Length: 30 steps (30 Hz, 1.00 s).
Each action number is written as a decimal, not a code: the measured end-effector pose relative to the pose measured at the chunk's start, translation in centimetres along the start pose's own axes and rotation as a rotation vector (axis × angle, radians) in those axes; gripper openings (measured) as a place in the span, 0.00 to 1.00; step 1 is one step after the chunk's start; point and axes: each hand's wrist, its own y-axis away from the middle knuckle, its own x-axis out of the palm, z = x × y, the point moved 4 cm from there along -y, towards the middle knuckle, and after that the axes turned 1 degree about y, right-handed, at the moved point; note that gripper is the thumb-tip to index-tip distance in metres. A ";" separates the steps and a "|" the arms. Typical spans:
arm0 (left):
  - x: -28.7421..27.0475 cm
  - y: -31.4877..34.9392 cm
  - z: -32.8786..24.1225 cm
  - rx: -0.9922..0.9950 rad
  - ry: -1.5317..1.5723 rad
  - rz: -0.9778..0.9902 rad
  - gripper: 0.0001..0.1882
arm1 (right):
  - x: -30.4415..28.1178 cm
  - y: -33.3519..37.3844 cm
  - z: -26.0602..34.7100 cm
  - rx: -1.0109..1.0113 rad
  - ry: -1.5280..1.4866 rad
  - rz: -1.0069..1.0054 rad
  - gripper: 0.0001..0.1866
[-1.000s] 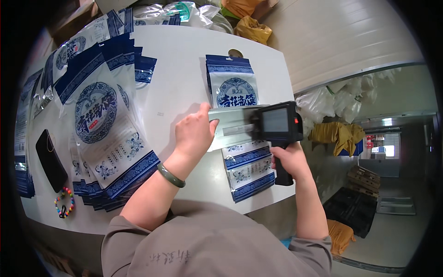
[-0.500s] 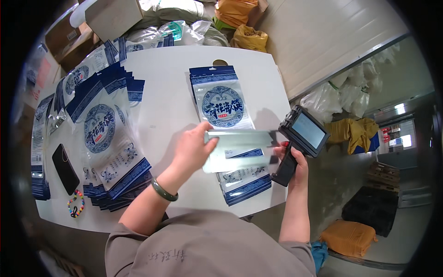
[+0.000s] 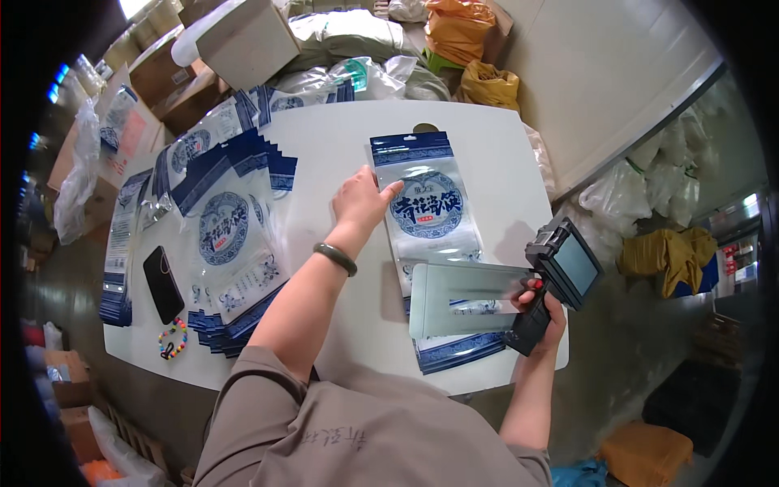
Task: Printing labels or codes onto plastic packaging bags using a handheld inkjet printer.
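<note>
A stack of clear plastic pouches (image 3: 428,203) with blue-and-white porcelain patterns lies in front of me on the table. My left hand (image 3: 363,200), with a dark green bangle on its wrist, grips the stack's upper left edge, thumb on top; its other fingers are partly hidden. Over the lower part of the stack, my right hand (image 3: 545,312) holds a black handheld printer (image 3: 531,323) by its pistol grip. A small screen (image 3: 574,264) sits on the printer. From it a U-shaped metal guide plate (image 3: 430,300) reaches left across the pouches.
More printed pouches (image 3: 223,227) lie fanned in piles on the left of the white table (image 3: 324,134). A black phone (image 3: 164,284) and a beaded strap (image 3: 173,338) lie beside them. Cardboard boxes (image 3: 166,69) and sacks (image 3: 345,36) stand beyond the far edge.
My left hand has left the guide plate's left end and moved up to the pouch stack's edge. The printer and plate have shifted toward me over the stack. The view has shifted too.
</note>
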 end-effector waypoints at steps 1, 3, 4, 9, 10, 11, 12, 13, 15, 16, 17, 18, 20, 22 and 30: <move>0.1 -0.3 0.1 -0.015 -0.010 0.057 0.23 | -0.1 -0.1 0.1 -0.002 -0.012 0.008 0.17; -0.5 -0.1 0.1 0.003 -0.031 0.034 0.21 | -0.1 -0.2 -0.1 0.041 -0.047 -0.019 0.17; -0.9 0.2 0.2 0.012 -0.042 0.016 0.19 | 0.1 -0.5 0.0 0.048 -0.059 -0.005 0.18; -4.3 3.0 -1.4 0.220 0.689 -0.086 0.10 | -0.8 -0.8 0.1 0.014 -0.055 0.015 0.21; -4.9 3.7 -1.3 0.205 1.191 -0.071 0.09 | -0.7 -0.7 0.6 0.016 -0.020 0.039 0.21; -7.3 4.5 -1.0 0.154 1.182 -0.055 0.08 | -1.2 -0.3 1.0 -0.002 0.003 0.018 0.21; -10.3 5.3 -0.1 0.104 1.176 -0.046 0.07 | -1.1 -0.2 1.2 -0.021 0.030 0.001 0.21; -13.5 5.6 3.4 0.097 0.268 -0.105 0.06 | -0.6 -0.3 1.0 -0.005 0.027 0.006 0.21; -18.0 5.3 6.8 -0.028 1.122 -0.194 0.05 | -0.2 -0.4 1.4 -0.006 -0.004 0.039 0.21; -20.3 5.2 9.0 -0.085 0.909 -0.182 0.06 | -0.9 -0.4 1.4 -0.011 0.000 0.026 0.21; -21.8 4.4 12.8 -0.079 0.867 -0.106 0.07 | -1.3 -0.5 1.2 0.013 0.002 0.072 0.21; -23.0 3.9 16.9 -0.072 0.737 -0.105 0.10 | -1.4 -0.6 1.2 0.040 0.003 0.119 0.21; -24.1 3.3 22.9 -0.115 0.683 -0.113 0.13 | -0.1 -0.6 0.9 0.009 -0.048 0.094 0.21; -23.4 2.7 28.8 -0.167 0.657 -0.083 0.14 | -0.5 -0.9 0.1 0.002 -0.075 0.068 0.21; -22.3 4.5 16.3 0.071 -0.361 -0.571 0.17 | -0.3 -0.2 1.2 -0.014 -0.136 0.106 0.19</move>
